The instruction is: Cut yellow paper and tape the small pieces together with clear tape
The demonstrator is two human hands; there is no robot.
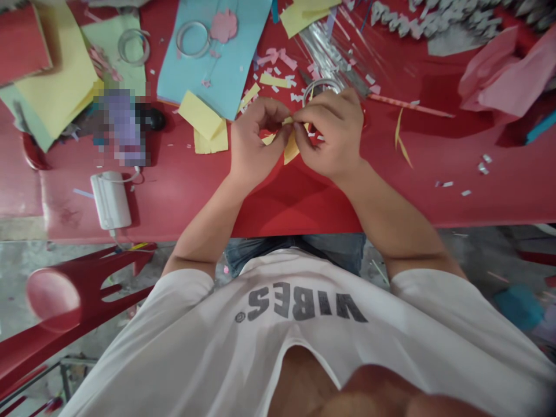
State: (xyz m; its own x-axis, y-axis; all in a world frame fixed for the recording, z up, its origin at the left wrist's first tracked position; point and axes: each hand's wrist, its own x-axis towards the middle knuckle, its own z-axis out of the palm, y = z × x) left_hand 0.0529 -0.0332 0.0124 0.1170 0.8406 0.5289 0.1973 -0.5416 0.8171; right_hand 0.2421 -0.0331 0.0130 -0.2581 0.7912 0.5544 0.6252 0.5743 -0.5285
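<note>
Left hand and right hand pinch yellow paper

A long red table fills the far part of the scene, its near edge running from left to right. Below it spreads a grey concrete floor, stained and dotted with paper scraps. At near left stands a red plastic chair, beside a thin metal frame. The light is soft and even.
</note>
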